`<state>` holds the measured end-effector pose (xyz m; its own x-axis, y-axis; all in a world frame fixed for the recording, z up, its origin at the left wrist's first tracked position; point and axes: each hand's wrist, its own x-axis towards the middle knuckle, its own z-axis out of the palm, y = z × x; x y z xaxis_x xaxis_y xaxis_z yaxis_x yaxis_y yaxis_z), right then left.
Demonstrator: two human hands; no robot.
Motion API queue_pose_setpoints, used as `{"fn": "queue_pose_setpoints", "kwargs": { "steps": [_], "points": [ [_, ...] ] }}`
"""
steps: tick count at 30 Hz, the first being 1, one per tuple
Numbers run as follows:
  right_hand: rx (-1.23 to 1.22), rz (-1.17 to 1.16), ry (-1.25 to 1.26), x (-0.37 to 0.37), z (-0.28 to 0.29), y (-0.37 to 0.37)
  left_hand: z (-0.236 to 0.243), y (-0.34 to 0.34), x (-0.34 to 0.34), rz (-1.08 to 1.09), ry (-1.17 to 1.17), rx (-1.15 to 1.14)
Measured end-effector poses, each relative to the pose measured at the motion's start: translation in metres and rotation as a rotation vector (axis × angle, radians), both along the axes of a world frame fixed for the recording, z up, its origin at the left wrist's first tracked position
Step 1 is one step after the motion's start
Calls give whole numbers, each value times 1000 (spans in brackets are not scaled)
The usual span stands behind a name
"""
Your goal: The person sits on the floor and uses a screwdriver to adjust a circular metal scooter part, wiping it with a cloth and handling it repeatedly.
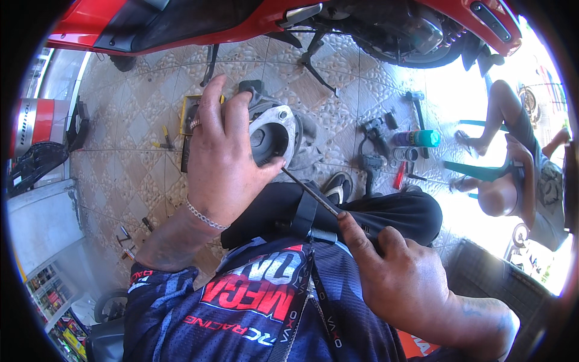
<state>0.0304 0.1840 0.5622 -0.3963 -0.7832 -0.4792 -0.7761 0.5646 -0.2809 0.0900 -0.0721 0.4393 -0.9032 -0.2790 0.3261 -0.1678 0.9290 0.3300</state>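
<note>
My left hand (223,151) grips a round grey cast-metal housing (268,145) by its left side, with the thumb at its lower rim. The housing has a hollow middle and a flange with a bolt hole at the top. A long thin screwdriver (310,192) is in my right hand (395,271), its index finger stretched along the shaft. The shaft points up and left, and its tip is at the housing's lower edge by my left thumb. Most of the screwdriver's handle is hidden in my fist. Grey cloth (310,157) shows behind the housing.
A red motorcycle (211,21) stands across the far side. Right of the housing lie a green-capped spray can (416,139), a red-handled tool (399,177) and several dark metal parts. Pliers with yellow handles (164,139) lie left. Another person (525,163) sits at the right.
</note>
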Motion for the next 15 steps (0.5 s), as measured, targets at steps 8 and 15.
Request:
{"fn": "queue_pose_setpoints", "kwargs": {
  "steps": [8, 15],
  "points": [
    [-21, -202, -200, -7, -9, 2, -1, 1, -5, -8, -55, -21],
    [-270, -509, -605, -16, -26, 4, -4, -1, -7, 8, -61, -46]
  ]
}}
